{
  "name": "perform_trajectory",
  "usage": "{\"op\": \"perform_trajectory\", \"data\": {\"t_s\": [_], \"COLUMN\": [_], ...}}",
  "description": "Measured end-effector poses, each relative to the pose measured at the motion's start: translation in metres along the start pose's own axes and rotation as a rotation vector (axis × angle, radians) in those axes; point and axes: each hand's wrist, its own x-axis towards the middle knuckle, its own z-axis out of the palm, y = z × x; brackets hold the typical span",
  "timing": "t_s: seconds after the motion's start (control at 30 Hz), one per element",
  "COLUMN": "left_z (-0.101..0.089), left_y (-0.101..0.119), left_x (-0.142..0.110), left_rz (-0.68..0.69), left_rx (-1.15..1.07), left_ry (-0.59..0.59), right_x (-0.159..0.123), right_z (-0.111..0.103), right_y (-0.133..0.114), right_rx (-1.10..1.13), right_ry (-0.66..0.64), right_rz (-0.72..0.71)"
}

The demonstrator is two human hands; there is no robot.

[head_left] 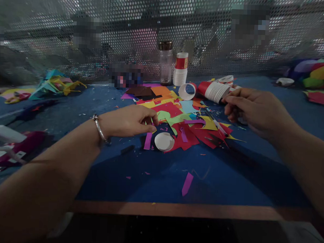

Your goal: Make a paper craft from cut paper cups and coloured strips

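My left hand (135,121), with a bracelet at its wrist, hovers over the left edge of a heap of coloured paper scraps. Its fingers are loosely bent and apart from the thumb, with nothing visible in them. Close below are a purple paper strip (148,141) and a white paper disc (164,141). My right hand (254,108) is closed, thumb against curled fingers, beside a toppled stack of red and white paper cups (214,91). What it pinches, if anything, I cannot make out. Scissors (217,121) seem to lie among the scraps.
A lidded clear bottle (165,65) and an upright cup stack (180,70) stand at the back by a perforated metal screen (144,25). Folded paper pieces (55,84) lie left, colourful items (319,75) right. A purple arrow-shaped strip (187,184) is near the table's front edge.
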Motion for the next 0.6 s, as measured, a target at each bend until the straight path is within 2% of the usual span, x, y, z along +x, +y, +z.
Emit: {"op": "perform_trajectory", "data": {"t_s": [0.07,0.17,0.2,0.37,0.47,0.6], "left_z": [-0.006,-0.012,-0.013,-0.013,-0.007,-0.001], "left_y": [-0.003,-0.011,-0.014,-0.015,-0.005,0.004], "left_x": [-0.004,-0.006,-0.007,-0.011,-0.012,-0.010], "left_rz": [-0.037,-0.085,-0.102,-0.100,-0.123,-0.194], "left_rx": [0.036,0.120,0.155,0.133,0.134,0.112], "left_ry": [0.029,0.133,0.131,-0.133,-0.194,-0.192], "right_x": [0.000,-0.001,-0.001,0.001,0.002,0.002], "right_z": [0.000,-0.002,-0.003,-0.006,-0.005,-0.004], "right_y": [0.000,0.000,0.000,0.003,0.003,0.002], "right_rx": [-0.007,-0.016,-0.027,-0.236,-0.329,-0.371], "right_ry": [0.008,0.044,0.068,0.151,0.149,0.138], "right_rz": [-0.011,-0.046,-0.066,-0.201,-0.192,-0.160]}}
